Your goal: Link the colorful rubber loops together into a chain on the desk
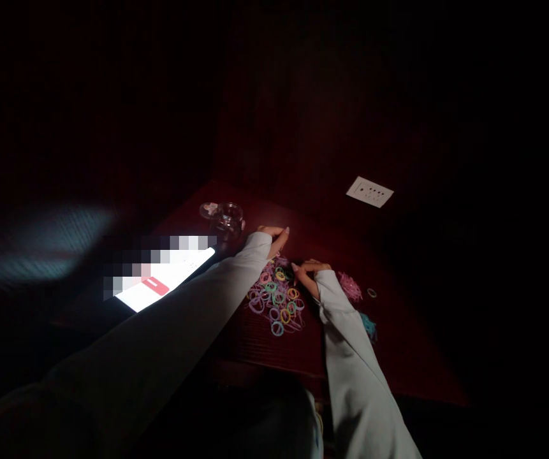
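Note:
A pile of small coloured hair ties point(278, 299) in purple, yellow, green and pink lies on the dark red table between my forearms. At the pile's far edge is my left hand point(277, 237), its fingers curled and thumb and forefinger close together. My right hand point(308, 271) hovers at the pile's right side with fingers bent in a pinch. Whatever either hand holds, if anything, is too small and dim to make out. To the right of my right wrist lie a pink bundle point(349, 287) and a teal bundle point(368, 326), partly hidden by the sleeve.
A clear jar point(229, 218) stands at the back left beside a round lid point(208, 209). A lit screen point(173, 277) glows left of my left forearm. One loose ring point(372, 293) lies at the right. On the wall is a white socket plate point(370, 192). Surroundings are dark.

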`<state>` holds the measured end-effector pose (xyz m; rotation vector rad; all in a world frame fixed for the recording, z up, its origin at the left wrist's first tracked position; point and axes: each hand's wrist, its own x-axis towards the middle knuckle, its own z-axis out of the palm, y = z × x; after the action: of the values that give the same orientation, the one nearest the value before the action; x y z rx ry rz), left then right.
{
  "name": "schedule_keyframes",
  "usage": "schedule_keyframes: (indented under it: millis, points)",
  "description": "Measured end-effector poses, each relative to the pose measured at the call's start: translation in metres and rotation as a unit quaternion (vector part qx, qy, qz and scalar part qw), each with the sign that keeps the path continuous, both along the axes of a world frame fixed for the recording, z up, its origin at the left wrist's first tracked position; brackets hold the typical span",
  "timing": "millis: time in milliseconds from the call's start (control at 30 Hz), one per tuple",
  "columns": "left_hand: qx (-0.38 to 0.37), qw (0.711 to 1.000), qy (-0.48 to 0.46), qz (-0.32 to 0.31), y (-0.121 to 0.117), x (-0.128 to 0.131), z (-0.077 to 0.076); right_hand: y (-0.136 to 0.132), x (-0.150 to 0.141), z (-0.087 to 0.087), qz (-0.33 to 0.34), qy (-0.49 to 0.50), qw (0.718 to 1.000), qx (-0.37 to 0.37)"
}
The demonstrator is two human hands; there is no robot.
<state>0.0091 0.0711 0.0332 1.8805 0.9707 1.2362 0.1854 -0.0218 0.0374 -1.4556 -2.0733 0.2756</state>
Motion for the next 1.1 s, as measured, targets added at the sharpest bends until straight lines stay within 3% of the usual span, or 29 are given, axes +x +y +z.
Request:
schedule_keyframes:
  millis: [167,467,700,900,1100]
  points:
    - [0.007,0.999,0.031,0.025,0.002,0.000,0.000,-0.016,0.007,0.011,-0.033,-0.003,0.999,-0.009]
    - [0.000,0.999,0.040,0.023,-0.003,-0.002,0.006,-0.013,-0.011,0.000,0.092,-0.018,0.993,-0.067]
    - [0.007,1.000,0.014,0.009,0.001,-0.002,0.003,-0.014,-0.016,0.001,0.057,0.014,0.995,-0.082]
    - [0.006,1.000,-0.005,-0.024,0.000,0.001,-0.001,-0.014,-0.017,0.001,0.025,0.066,0.997,-0.043]
    - [-0.009,0.993,0.076,-0.088,-0.001,0.004,-0.009,-0.009,-0.018,0.002,-0.028,0.112,0.993,-0.007]
